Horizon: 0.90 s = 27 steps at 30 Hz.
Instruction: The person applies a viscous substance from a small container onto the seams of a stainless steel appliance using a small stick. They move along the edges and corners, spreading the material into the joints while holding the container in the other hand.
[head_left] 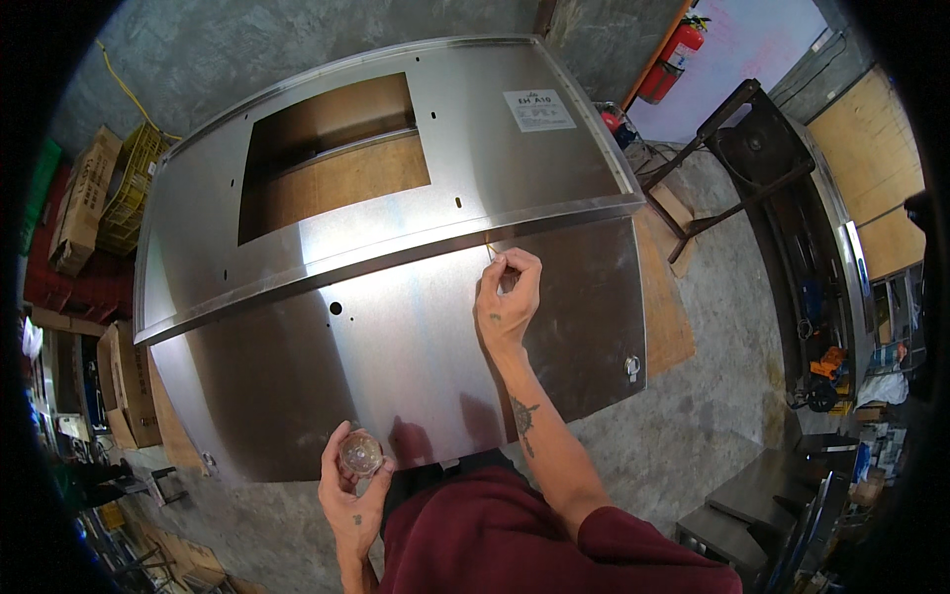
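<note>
A large brushed stainless steel hood [327,211] lies in front of me, with a rectangular opening and a raised lip along its middle. My left hand [348,490], near the hood's front edge, has its fingers wrapped round a small clear cup [360,451]. Whether anything is inside the cup I cannot make out for certain. Farther up, my right hand [511,300] pinches a thin yellowish stick [490,247]. The stick's tip points up at the underside of the lip. A round hole [336,309] and two tiny ones sit in the lower panel, left of my right hand.
Cardboard boxes [87,203] and a yellow crate [136,188] stand at the left. On the right are a dark metal-framed chair [757,134], a red fire extinguisher [681,54] and a shelf of tools [826,366]. Stacked dark panels [737,515] lie at lower right.
</note>
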Each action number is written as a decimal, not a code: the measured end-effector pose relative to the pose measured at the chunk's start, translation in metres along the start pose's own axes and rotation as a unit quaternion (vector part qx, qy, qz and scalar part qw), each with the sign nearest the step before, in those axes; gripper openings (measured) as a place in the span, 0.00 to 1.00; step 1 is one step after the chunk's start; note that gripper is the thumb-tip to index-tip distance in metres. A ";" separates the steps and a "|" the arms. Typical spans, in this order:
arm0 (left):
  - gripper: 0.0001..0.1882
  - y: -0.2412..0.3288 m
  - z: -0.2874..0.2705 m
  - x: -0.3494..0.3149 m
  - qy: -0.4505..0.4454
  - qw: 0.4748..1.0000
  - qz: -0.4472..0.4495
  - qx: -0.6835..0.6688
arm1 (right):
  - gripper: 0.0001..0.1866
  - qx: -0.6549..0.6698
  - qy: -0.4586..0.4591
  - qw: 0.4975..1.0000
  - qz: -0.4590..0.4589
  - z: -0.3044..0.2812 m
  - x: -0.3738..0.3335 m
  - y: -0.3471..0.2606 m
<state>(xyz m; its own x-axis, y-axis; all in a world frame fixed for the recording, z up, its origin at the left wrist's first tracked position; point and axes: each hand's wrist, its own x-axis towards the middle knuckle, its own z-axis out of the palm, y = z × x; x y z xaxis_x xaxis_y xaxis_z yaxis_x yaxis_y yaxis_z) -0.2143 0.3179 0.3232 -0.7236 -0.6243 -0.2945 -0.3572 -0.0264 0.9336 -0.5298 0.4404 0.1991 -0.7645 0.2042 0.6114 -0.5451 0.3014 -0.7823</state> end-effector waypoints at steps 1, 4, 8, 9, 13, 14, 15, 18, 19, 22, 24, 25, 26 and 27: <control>0.38 0.001 0.001 0.000 0.000 1.000 0.002 0.001 | 0.05 0.000 0.001 1.000 0.001 0.000 0.000 0.000; 0.38 0.001 0.001 0.000 -0.001 1.000 0.008 0.006 | 0.05 -0.010 -0.007 1.000 -0.001 -0.001 0.000 -0.001; 0.39 0.002 0.000 0.000 -0.003 1.000 0.009 0.012 | 0.05 -0.019 -0.013 1.000 -0.007 -0.002 0.000 -0.001; 0.39 0.003 0.001 0.000 -0.003 1.000 0.007 0.009 | 0.05 -0.018 -0.011 1.000 -0.005 -0.002 0.000 -0.001; 0.39 0.009 0.002 -0.001 -0.001 1.000 -0.004 0.008 | 0.05 -0.029 -0.016 0.999 -0.016 -0.002 0.001 -0.001; 0.39 0.010 0.002 -0.001 0.000 1.000 -0.007 0.010 | 0.05 -0.030 -0.017 0.999 -0.020 -0.003 0.001 0.000; 0.39 0.009 0.001 -0.001 0.000 1.000 -0.007 0.013 | 0.05 -0.032 -0.018 0.999 -0.024 -0.003 0.001 0.001; 0.39 0.007 0.000 -0.001 0.002 1.000 -0.007 0.017 | 0.05 -0.032 -0.014 0.999 -0.023 -0.002 0.001 -0.001; 0.39 0.007 0.000 -0.001 0.001 1.000 -0.007 0.017 | 0.05 -0.032 -0.011 0.999 -0.020 -0.002 0.001 -0.002; 0.39 0.006 0.000 -0.001 0.003 1.000 0.000 0.022 | 0.05 -0.025 -0.015 1.000 -0.012 -0.003 0.001 -0.001; 0.39 0.005 0.001 -0.001 0.003 1.000 0.001 0.025 | 0.05 -0.022 0.008 1.000 -0.019 -0.006 0.001 0.001; 0.39 0.004 0.001 -0.002 0.004 1.000 -0.002 0.027 | 0.05 -0.020 0.020 0.999 -0.022 -0.009 0.000 0.001; 0.38 0.003 0.001 -0.002 0.005 1.000 -0.006 0.027 | 0.06 -0.019 0.022 0.999 -0.015 -0.014 0.000 0.000; 0.39 0.003 0.001 -0.002 0.005 1.000 -0.007 0.017 | 0.06 -0.019 0.025 0.999 -0.007 -0.021 0.000 -0.002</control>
<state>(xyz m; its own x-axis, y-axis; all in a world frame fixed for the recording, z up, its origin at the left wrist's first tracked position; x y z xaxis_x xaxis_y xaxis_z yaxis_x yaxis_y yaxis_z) -0.2151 0.3199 0.3265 -0.7116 -0.6324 -0.3060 -0.3875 -0.0100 0.9218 -0.5213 0.4599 0.2030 -0.7377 0.2456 0.6289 -0.5423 0.3392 -0.7687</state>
